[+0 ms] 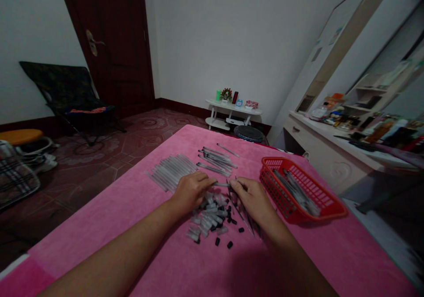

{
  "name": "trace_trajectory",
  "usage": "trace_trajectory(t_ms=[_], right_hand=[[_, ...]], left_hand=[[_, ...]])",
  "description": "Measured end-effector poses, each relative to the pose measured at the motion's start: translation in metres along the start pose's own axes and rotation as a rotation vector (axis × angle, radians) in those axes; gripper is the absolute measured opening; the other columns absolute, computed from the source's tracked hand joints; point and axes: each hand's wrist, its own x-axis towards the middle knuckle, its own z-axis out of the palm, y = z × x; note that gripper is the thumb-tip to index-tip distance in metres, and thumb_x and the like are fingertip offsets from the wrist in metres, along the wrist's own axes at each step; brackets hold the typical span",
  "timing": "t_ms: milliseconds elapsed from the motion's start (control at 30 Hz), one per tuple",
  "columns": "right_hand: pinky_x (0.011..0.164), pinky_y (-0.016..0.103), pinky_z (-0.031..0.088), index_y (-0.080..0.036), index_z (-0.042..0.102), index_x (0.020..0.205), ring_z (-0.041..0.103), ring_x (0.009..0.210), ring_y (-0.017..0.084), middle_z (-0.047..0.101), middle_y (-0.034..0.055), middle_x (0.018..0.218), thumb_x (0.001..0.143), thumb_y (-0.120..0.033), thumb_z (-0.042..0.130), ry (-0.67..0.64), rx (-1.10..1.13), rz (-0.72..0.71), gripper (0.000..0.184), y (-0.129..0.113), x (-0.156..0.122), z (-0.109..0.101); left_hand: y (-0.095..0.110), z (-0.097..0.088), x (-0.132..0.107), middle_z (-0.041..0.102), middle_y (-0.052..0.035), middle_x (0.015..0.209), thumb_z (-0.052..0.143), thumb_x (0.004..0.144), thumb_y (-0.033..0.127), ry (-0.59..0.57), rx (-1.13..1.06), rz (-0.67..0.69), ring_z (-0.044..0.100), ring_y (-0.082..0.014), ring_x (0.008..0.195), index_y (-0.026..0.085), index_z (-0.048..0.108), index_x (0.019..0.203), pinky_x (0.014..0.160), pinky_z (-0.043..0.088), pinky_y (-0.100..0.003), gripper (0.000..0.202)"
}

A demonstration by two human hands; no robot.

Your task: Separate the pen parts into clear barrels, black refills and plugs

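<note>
Our left hand [190,192] and right hand [251,196], both nearly closed, pinch 1 tube [221,184]. Our basket [274,193] sits near the table's [347,257] right edge.

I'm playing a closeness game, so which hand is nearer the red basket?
Right. The right hand is just to the left of the red basket; the left hand is farther left, beyond the right hand.
</note>
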Motion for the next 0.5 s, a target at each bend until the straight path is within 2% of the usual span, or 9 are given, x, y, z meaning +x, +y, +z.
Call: trace_trajectory(t_ms=[100, 167, 333, 400, 500], right_hand=[[0.05, 0.023, 0.031, -0.019, 0.051, 0.055, 0.049, 0.05, 0.013, 0.053, -0.0001, 0.052, 0.089, -0.042, 0.041, 0.036, -0.084, -0.008, 0.043, -0.0013, -0.0017, 0.0027], [0.052, 0.024, 0.032, -0.019, 0.052, 0.055, 0.05, 0.052, 0.013, 0.055, 0.0005, 0.053, 0.087, -0.038, 0.046, 0.045, -0.127, -0.013, 0.038, -0.0017, -0.0019, 0.0036], [0.058, 0.024, 0.038, -0.02, 0.063, 0.073, 0.058, 0.063, 0.015, 0.066, 0.0018, 0.069, 0.076, -0.03, 0.058, 0.047, -0.057, 0.008, 0.012, -0.0023, -0.0001, 0.002], [0.057, 0.024, 0.039, -0.02, 0.065, 0.076, 0.059, 0.063, 0.016, 0.067, 0.0027, 0.07, 0.076, -0.034, 0.058, 0.027, -0.046, 0.032, 0.016, -0.0015, 0.0002, 0.0012], [0.056, 0.024, 0.039, -0.019, 0.061, 0.064, 0.058, 0.059, 0.016, 0.063, 0.0035, 0.061, 0.083, -0.038, 0.049, -0.016, -0.078, 0.036, 0.03, 0.0004, -0.0001, 0.0014]], left_hand=[[0.0014, 0.0, 0.0, 0.063, -0.0048, 0.081, 0.049, 0.083, 0.015, -0.022, 0.058, 0.026, 0.056, -0.0175, 0.076, 0.021, 0.063, 0.108, 0.065, 0.04, -0.027, 0.029], [0.0022, -0.0006, 0.0, 0.063, -0.0041, 0.08, 0.049, 0.08, 0.013, -0.053, 0.069, 0.017, 0.056, -0.0172, 0.076, 0.021, 0.062, 0.107, 0.065, 0.039, -0.027, 0.031], [0.0036, -0.0031, 0.0003, 0.064, -0.0032, 0.081, 0.051, 0.073, 0.009, -0.114, 0.049, -0.026, 0.057, -0.0176, 0.077, 0.021, 0.062, 0.104, 0.064, 0.039, -0.026, 0.035], [0.0038, -0.0036, 0.0006, 0.065, -0.0034, 0.083, 0.052, 0.072, 0.009, -0.118, 0.047, -0.032, 0.058, -0.018, 0.078, 0.021, 0.062, 0.104, 0.065, 0.039, -0.027, 0.036], [0.0038, -0.0033, 0.0006, 0.065, -0.0034, 0.084, 0.052, 0.073, 0.01, -0.125, 0.055, -0.031, 0.058, -0.0182, 0.079, 0.021, 0.062, 0.104, 0.065, 0.039, -0.027, 0.035]])
